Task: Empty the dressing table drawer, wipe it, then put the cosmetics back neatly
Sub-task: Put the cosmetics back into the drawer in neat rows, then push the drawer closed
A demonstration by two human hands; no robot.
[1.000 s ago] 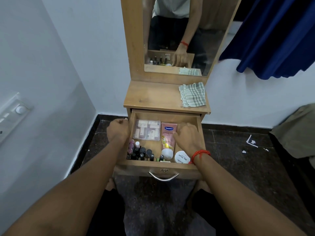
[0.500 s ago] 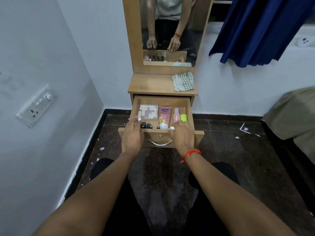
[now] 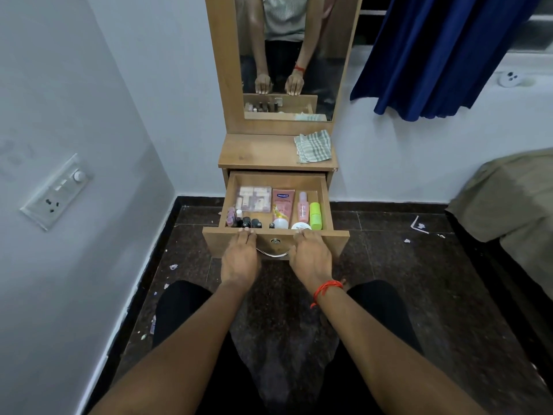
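Vaseline tube [image 3: 282, 205] in open drawer [image 3: 326, 202]; both hands, left hand [image 3: 240, 259], right hand [image 3: 311, 259], flat on front panel, fingers together.

Two hands [image 3: 239, 259] [image 3: 311, 259] — one drawer [image 3: 326, 202]

Both my hands flat, arms stretched toward 12 o'clock

My left hand [image 3: 240, 258] lies palm down at 11 o'clock, fingers together and straight; my right hand [image 3: 311, 256] mirrors it at 1 o'clock, a red thread [image 3: 326, 287] round its wrist. Neither grips anything; both forearms run in from the bottom corners.
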